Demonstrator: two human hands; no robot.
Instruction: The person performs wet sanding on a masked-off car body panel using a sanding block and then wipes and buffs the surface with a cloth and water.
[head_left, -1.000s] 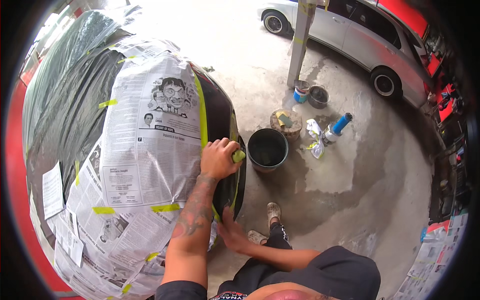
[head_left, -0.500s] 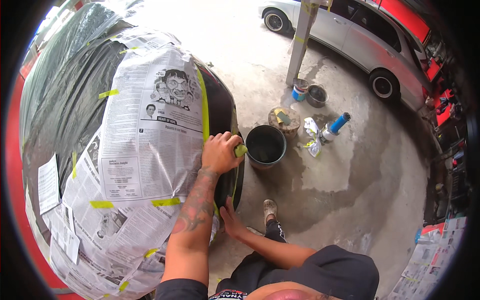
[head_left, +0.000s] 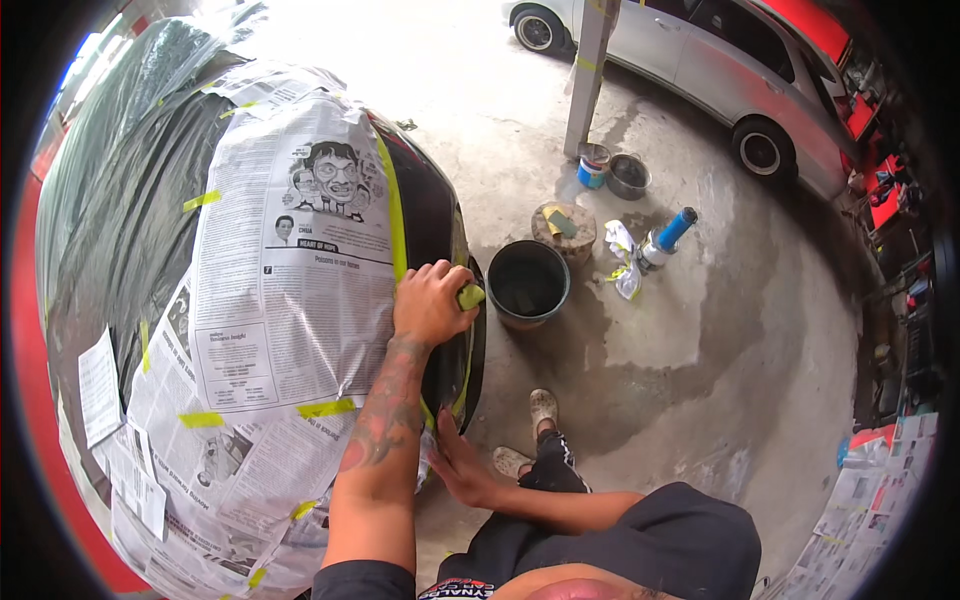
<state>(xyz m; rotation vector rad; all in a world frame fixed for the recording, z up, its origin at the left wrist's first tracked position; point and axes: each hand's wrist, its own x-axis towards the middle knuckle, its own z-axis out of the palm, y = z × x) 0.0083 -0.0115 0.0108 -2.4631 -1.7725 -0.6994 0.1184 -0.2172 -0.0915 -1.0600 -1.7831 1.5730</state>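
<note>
A yellow-green block point(head_left: 470, 296) sits on a dark car panel point(head_left: 425, 215), about midway along it. The person's left hand point(head_left: 430, 302) covers most of the block, its fingers curled around it and closed. The right hand point(head_left: 462, 468) is at the panel's near end, fingers fairly straight and holding nothing visible; whether they touch the panel cannot be told.

Yellow tape point(head_left: 396, 215) runs along the panel's left edge. Left of the panel, newspaper sheets point(head_left: 290, 290) cover the car, with crinkled plastic sheeting point(head_left: 125, 200) farther left.

Just right of the panel, a black bucket point(head_left: 530, 319) stands on the concrete floor point(head_left: 660, 345). Farther right of the panel are a round stump point(head_left: 580, 243) with small pads point(head_left: 560, 222) on top, a white cloth point(head_left: 622, 262) and a blue-topped cylinder point(head_left: 678, 228). Well beyond the panel, far right, is a silver car point(head_left: 690, 80).
</note>
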